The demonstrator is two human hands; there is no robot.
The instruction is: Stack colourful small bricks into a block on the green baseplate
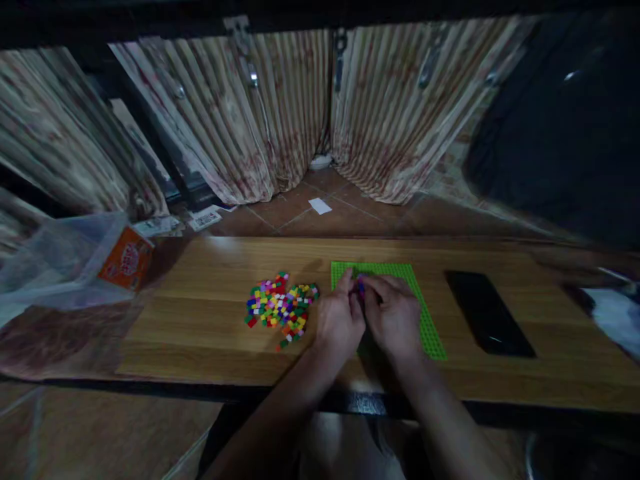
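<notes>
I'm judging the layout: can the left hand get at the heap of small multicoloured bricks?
Probably yes: the left hand is beside the heap of small multicoloured bricks, with nothing apparent between, though it is busy over the green studded baseplate.

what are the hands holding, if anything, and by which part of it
A small purple-blue piece shows between the left hand and the right hand, apparently held at the fingertips; which part is gripped is too blurred to tell.
</notes>
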